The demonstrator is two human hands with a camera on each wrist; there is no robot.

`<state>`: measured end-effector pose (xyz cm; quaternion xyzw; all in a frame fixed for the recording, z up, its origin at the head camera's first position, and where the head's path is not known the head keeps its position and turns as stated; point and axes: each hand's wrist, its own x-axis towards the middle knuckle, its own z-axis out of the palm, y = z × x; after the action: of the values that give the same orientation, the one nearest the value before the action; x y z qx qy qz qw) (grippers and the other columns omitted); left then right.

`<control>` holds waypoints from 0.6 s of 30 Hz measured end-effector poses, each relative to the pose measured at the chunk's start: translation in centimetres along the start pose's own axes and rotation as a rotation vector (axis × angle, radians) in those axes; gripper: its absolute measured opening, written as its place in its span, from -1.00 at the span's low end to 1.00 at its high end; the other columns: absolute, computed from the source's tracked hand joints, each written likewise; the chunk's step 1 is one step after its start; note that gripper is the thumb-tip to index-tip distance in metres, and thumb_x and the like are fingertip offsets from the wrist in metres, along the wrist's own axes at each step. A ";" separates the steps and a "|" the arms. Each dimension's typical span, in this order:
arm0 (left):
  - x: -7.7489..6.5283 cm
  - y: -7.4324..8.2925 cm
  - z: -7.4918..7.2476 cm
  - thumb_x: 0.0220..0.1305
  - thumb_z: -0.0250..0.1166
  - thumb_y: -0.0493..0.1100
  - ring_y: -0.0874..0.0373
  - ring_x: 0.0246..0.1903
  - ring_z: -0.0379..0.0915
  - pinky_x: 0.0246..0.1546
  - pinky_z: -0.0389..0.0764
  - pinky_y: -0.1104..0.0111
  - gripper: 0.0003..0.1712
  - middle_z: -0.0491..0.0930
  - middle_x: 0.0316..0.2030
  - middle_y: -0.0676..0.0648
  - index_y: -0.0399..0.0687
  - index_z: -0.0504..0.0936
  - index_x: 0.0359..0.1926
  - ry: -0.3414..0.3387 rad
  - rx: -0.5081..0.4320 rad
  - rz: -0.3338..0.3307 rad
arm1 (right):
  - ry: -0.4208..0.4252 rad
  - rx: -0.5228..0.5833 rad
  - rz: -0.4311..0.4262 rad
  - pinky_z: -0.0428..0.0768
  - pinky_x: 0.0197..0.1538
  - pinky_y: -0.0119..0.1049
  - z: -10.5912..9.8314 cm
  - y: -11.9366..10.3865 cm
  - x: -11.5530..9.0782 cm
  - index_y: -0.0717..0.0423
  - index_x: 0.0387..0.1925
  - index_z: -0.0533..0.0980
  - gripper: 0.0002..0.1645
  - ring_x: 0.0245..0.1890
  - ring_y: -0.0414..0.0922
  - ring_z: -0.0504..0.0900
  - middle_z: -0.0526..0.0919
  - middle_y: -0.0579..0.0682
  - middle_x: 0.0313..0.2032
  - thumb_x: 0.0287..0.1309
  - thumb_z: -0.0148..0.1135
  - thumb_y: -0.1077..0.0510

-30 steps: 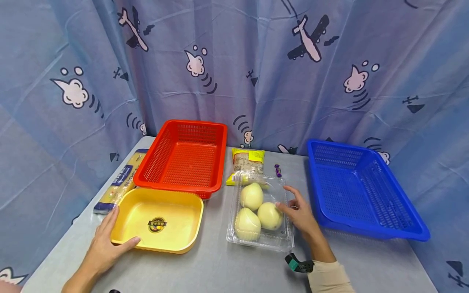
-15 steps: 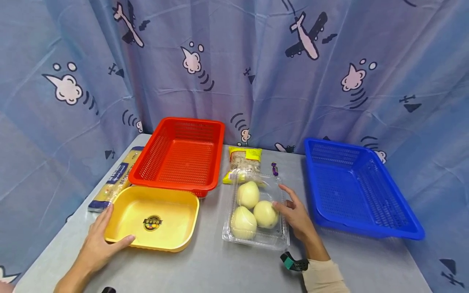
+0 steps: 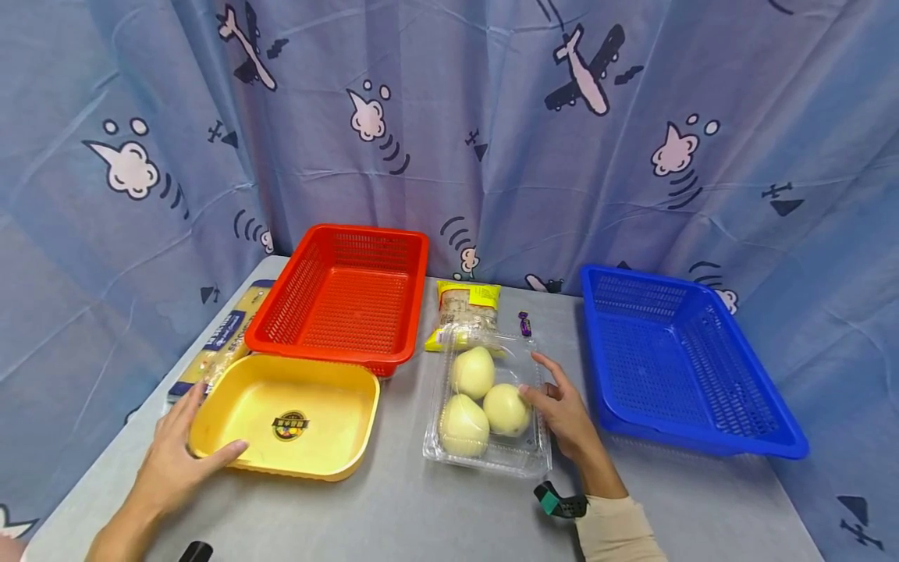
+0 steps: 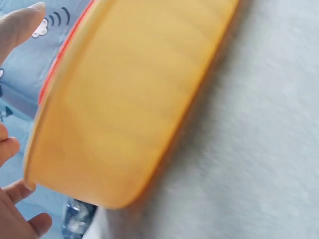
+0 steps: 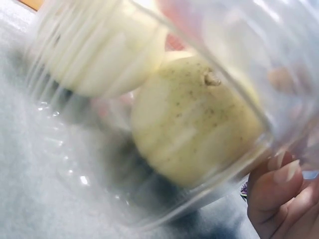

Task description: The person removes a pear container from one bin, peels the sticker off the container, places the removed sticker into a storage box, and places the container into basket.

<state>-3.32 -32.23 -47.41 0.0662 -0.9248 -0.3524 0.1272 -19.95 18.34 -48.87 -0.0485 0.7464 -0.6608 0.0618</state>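
Note:
A clear plastic clamshell box [image 3: 485, 460] with three pale yellow-green pears [image 3: 507, 410] is mid-table in the head view. My right hand [image 3: 565, 414] grips its right side, thumb over the top and fingers at the edge; the right wrist view shows curled fingers [image 5: 279, 191] at the box's corner. At left is a shallow yellow plastic basin [image 3: 323, 437] with a round label inside. Around its left front corner my left hand [image 3: 172, 457] is spread, thumb by the front rim and fingers along the left side. The left wrist view shows fingertips [image 4: 17, 191] right at the basin's corner.
Behind the yellow basin stands a red basket [image 3: 361, 308], with a long yellow-and-blue packet [image 3: 225, 332] on its left. A yellow bag [image 3: 467, 300] and a purple-wrapped candy [image 3: 524, 324] lie behind the box. At right stands a blue basket [image 3: 660, 367]; a patterned curtain [image 3: 449, 140] hangs behind.
My left hand has eased slightly left, away from the basin's corner. The right hand keeps its grip on the box. The whole head view has shifted a little.

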 end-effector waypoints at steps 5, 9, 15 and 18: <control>0.4 1.0 -0.7 0.06 0.44 0.10 -0.53 0.32 -0.32 -0.04 -0.12 -0.53 0.25 -0.21 0.44 -0.41 0.16 -0.25 0.54 -0.016 0.001 -0.054 | 0.000 -0.005 0.006 0.32 -0.60 -0.39 -0.1 0.0 0.0 -0.11 0.40 0.23 -0.22 -0.59 -0.17 0.34 0.38 0.04 -0.50 0.19 0.30 0.22; 0.7 1.9 -0.9 0.02 0.48 0.06 -0.48 0.34 -0.29 -0.01 -0.13 -0.52 0.27 -0.18 0.46 -0.34 0.26 -0.22 0.54 0.011 -0.033 -0.021 | -0.007 0.001 0.009 0.35 -0.57 -0.38 -0.1 -0.1 0.0 -0.10 0.41 0.23 -0.21 -0.57 -0.16 0.37 0.39 0.06 -0.49 0.19 0.31 0.21; 1.2 3.4 -1.2 -0.03 0.51 -0.01 -0.38 0.35 -0.20 0.03 -0.12 -0.50 0.26 -0.13 0.49 -0.18 0.35 -0.16 0.53 0.056 -0.089 0.046 | -0.010 0.002 0.020 0.35 -0.59 -0.37 -0.1 -0.1 0.0 -0.15 0.40 0.24 -0.21 -0.57 -0.15 0.38 0.42 0.08 -0.47 0.19 0.32 0.20; 1.4 4.2 -1.2 -0.04 0.53 -0.04 -0.34 0.37 -0.23 0.05 -0.18 -0.49 0.26 -0.12 0.49 -0.18 0.38 -0.13 0.52 0.066 -0.126 0.066 | -0.012 0.002 0.023 0.35 -0.59 -0.37 -0.1 -0.2 0.0 -0.16 0.40 0.23 -0.21 -0.57 -0.15 0.38 0.41 0.07 -0.47 0.19 0.32 0.20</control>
<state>-4.50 -30.16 -43.45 0.0391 -0.8978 -0.4030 0.1732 -19.95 18.42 -48.65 -0.0439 0.7458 -0.6606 0.0738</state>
